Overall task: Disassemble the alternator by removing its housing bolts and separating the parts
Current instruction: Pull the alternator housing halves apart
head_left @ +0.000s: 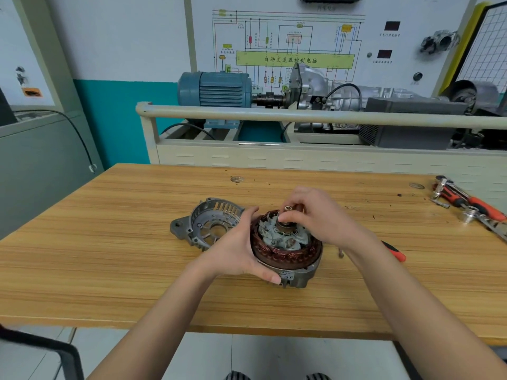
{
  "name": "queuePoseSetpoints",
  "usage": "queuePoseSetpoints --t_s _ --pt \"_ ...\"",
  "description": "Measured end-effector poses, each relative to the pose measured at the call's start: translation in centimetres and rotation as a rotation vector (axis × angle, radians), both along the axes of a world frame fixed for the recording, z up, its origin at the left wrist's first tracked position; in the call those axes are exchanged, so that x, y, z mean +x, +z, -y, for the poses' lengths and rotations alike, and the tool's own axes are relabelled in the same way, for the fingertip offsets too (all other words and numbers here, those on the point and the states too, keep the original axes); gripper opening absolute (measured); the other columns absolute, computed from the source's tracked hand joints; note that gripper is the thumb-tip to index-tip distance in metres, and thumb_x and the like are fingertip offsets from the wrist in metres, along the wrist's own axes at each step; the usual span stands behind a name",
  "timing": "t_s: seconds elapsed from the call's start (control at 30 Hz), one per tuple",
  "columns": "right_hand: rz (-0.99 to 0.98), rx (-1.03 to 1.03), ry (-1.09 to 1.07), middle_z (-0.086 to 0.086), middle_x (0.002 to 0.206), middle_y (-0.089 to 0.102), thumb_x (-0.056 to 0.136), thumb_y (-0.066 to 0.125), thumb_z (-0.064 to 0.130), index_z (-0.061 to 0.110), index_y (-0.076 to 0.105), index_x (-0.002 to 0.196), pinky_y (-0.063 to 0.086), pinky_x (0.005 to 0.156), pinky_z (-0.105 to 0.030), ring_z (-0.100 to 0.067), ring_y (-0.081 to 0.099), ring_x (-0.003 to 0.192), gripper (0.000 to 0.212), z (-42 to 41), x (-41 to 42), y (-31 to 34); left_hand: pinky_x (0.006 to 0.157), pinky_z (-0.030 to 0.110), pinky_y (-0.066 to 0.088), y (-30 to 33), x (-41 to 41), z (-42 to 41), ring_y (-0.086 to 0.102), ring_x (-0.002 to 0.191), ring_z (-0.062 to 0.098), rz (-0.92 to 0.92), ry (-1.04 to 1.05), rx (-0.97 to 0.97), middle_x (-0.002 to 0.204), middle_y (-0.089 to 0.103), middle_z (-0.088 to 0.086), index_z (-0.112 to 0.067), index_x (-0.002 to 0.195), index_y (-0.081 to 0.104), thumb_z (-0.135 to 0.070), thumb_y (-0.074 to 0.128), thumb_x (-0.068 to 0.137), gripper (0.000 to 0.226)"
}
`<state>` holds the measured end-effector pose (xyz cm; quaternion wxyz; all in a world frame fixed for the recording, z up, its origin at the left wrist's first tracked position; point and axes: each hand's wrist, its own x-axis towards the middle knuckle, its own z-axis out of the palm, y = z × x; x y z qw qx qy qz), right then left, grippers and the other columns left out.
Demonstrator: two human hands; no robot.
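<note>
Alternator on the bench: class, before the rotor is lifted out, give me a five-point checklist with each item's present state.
1. End cover off and set aside, left of the body: ok.
2. Left hand steadies the stator and housing: ok.
3. Right hand pinches the rotor shaft: ok.
4. Housing resting flat on the table: ok.
5. All bolts out, rotor free to lift: cannot tell.

stator windings (285, 255) copper-brown — end cover (205, 226) grey — table (137, 256) striped tan woodgrain — ratchet handles (477, 205) orange-black
</note>
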<state>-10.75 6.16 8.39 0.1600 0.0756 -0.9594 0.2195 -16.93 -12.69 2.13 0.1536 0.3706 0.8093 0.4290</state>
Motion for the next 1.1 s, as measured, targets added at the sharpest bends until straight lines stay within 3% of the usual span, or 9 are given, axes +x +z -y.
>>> queuePoseSetpoints --t_s 0.13,0.37,0.57,0.73,0.87,1.1 --pt "-0.104 -0.001 -0.037 0.01 0.091 0.054 0.091 0.062 0.03 0.015 0.07 0.098 0.037 0.081 -0.029 -0.012 0.051 0.093 0.018 0.7 0.3 -0.7 0.111 0.026 0.03 -0.4 0.2 0.0 0.035 0.135 0.007 0.022 0.039 0.019 0.145 0.032 -0.015 -0.022 0.153 -0.001 -0.039 0.095 0.05 0.142" --pt "-0.181 -0.046 -0.091 0.004 0.095 0.058 0.091 0.063 0.027 0.011 0.072 0.101 0.041 0.086 -0.034 -0.019 0.053 0.096 0.02 1.2 0.4 -1.4 0.1 0.017 0.03 -0.2 0.3 0.1 0.039 0.124 0.0 -0.017 0.062 -0.02 0.123 0.036 -0.032 -0.023 0.152 0.004 -0.057 0.09 0.038 0.146" --pt "-0.189 -0.051 -0.099 0.002 0.097 0.061 0.09 0.064 0.026 0.01 0.073 0.1 0.04 0.086 -0.032 -0.018 0.055 0.096 0.021 1.3 0.4 -1.2 0.11 0.027 0.033 -0.1 0.3 0.1 0.04 0.131 0.006 -0.03 0.07 -0.036 0.14 0.039 -0.017 -0.023 0.151 0.006 -0.063 0.087 0.033 0.148" --pt "-0.223 -0.074 -0.12 -0.001 0.095 0.063 0.088 0.067 0.024 0.01 0.074 0.097 0.042 0.087 -0.036 -0.02 0.056 0.093 0.018 1.6 0.6 -1.2 0.111 0.029 0.035 -0.1 0.4 0.1 0.041 0.131 0.006 -0.04 0.08 -0.035 0.144 0.04 -0.013 -0.025 0.151 0.007 -0.066 0.085 0.031 0.149" --pt "-0.263 -0.081 -0.145 0.006 0.087 0.057 0.087 0.068 0.024 0.011 0.075 0.094 0.039 0.08 -0.032 -0.016 0.054 0.087 0.016 1.6 0.5 -1.5 0.107 0.023 0.034 -0.2 0.4 0.1 0.041 0.13 0.005 -0.042 0.078 -0.036 0.14 0.04 -0.018 -0.024 0.151 0.007 -0.066 0.085 0.031 0.149" --pt "-0.274 -0.078 -0.162 0.007 0.087 0.058 0.087 0.069 0.029 0.012 0.075 0.093 0.038 0.08 -0.032 -0.011 0.05 0.084 0.019 1.5 0.3 -1.7 0.11 0.028 0.035 -0.3 0.4 0.1 0.041 0.131 0.006 -0.046 0.085 -0.045 0.144 0.039 -0.016 -0.027 0.151 0.006 -0.069 0.084 0.03 0.15"
